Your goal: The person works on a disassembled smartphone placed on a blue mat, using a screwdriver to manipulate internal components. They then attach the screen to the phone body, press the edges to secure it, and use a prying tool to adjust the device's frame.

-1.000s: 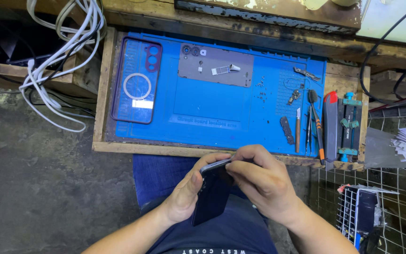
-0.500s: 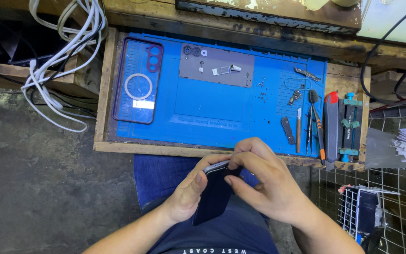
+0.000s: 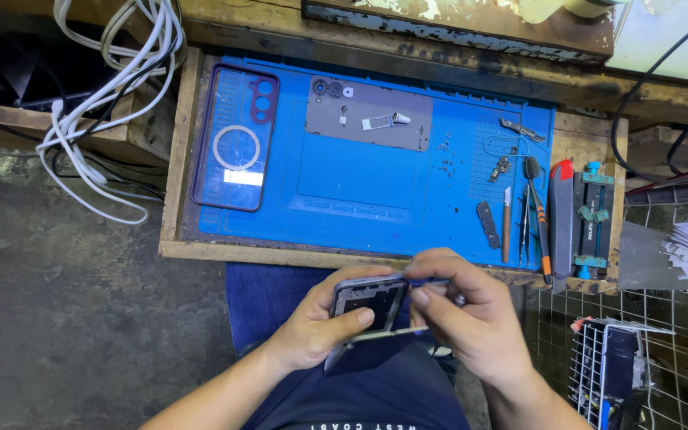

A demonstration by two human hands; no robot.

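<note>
Phone [image 3: 368,301] opened over the lap: left hand [image 3: 320,326] grips the body, right hand [image 3: 471,318] pinches its lifted panel edge; separation step, next move likely needs steady, gentle prying.

1. The work mat [image 3: 360,191] is bright blue.
2. The phone case [image 3: 236,139] is purple-edged and clear, with a white ring.
3. The plate [image 3: 369,123] is grey.
4. The cables [image 3: 113,80] are white.
5. The tabletop [image 3: 177,143] is worn brown wood.
6. The phone [image 3: 368,302] shows a dark inside and a silver frame.
</note>
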